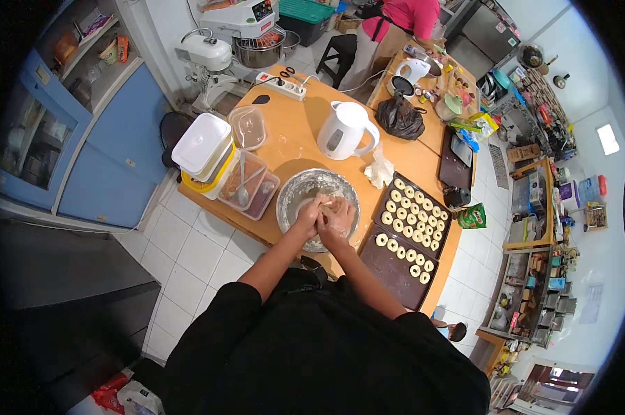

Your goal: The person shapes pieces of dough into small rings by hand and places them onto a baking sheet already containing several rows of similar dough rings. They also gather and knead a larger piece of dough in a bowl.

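Note:
Both my hands come together over a metal mixing bowl (289, 191) whose inside is smeared with flour. My left hand (308, 216) and my right hand (337, 217) are closed against each other, fingers curled around a small pale piece of dough (325, 205), mostly hidden by the fingers. To the right, two dark baking trays (388, 272) lie end to end. Rows of ring-shaped dough pieces (411, 217) fill the far tray; several more sit along the upper part of the near one.
Left of the bowl stand stacked plastic tubs (203, 146) and an open container (247, 185) with a spoon. Beyond the bowl are a white electric kettle (346, 131), a crumpled cloth (379, 170) and a power strip (282, 86). A person in pink (411, 17) stands across the table.

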Available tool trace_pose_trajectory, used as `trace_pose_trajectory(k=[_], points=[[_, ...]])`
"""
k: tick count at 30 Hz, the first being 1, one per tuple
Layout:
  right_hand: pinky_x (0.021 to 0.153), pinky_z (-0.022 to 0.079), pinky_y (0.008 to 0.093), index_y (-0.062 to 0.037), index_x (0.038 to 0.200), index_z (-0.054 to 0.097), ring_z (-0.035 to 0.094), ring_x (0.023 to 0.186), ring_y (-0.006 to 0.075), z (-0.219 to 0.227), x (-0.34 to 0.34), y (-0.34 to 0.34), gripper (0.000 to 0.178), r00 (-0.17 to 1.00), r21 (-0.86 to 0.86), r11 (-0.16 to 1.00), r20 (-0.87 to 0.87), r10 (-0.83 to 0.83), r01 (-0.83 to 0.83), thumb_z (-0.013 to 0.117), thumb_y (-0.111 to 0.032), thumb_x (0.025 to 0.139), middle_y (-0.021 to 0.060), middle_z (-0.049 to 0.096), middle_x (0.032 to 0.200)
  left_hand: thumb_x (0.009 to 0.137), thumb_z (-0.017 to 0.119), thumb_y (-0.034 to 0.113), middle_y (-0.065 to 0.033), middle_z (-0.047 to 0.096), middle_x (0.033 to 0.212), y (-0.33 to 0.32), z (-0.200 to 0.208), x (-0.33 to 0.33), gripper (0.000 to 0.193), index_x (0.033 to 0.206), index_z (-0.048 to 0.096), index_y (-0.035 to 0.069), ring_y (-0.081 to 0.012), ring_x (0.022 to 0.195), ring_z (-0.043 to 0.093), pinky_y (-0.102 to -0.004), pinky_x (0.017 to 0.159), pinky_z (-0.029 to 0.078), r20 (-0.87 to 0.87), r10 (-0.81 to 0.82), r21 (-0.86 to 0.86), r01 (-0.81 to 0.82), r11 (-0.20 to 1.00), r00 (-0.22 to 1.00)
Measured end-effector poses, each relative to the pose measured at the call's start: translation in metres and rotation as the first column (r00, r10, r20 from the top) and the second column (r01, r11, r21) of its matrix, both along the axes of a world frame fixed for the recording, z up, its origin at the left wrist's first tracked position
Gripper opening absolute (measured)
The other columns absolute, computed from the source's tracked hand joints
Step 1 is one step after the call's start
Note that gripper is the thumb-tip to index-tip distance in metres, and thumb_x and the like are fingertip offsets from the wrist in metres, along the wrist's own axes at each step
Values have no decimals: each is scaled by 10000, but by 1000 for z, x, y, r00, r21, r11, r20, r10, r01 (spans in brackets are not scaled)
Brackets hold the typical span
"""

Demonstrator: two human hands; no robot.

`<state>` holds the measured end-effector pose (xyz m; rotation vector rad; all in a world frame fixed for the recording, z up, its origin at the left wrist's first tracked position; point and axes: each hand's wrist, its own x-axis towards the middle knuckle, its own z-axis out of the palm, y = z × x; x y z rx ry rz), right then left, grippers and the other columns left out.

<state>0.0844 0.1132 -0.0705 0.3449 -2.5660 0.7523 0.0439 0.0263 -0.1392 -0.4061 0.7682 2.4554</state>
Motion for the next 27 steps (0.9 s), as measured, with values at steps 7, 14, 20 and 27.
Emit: trace_pose_trajectory(k=[7, 14, 20, 27], points=[[758, 465, 300, -90, 1151, 591, 549, 905, 199, 0, 15, 28, 301, 905, -712, 687, 376, 197, 147, 578, -115, 852, 119, 531, 1038, 953, 409, 443, -42, 488, 540, -31, 7, -14, 407, 1073, 519, 70, -140, 392, 428, -285, 365, 337, -84, -270, -526, 187, 829, 959], [696, 476, 255, -79, 1179, 549, 586, 863, 124, -19, 11, 65, 284, 720, -570, 755, 666, 193, 325, 521, -190, 918, 33, 593, 956, 911, 494, 245, -2, 451, 577, -26, 35, -13, 171, 969, 506, 84, -92, 427, 402, -236, 363, 290, -42, -166, -281, 148, 948, 985], [714, 472, 265, -81, 1170, 551, 584, 875, 123, -8, 11, 38, 283, 723, -618, 701, 657, 211, 357, 512, -222, 927, 34, 596, 957, 910, 501, 245, -32, 474, 619, -30, 24, -8, 185, 963, 519, 69, -90, 432, 396, -225, 347, 278, -222, -232, -429, 119, 896, 947], [702, 469, 261, -72, 1150, 555, 569, 835, 119, -5, 6, 32, 270, 755, -668, 621, 631, 180, 410, 491, -236, 945, 39, 589, 963, 935, 518, 333, -25, 521, 706, -32, 46, -11, 263, 945, 509, 70, -94, 531, 465, -209, 430, 352, -11, -106, -216, 102, 971, 994]])
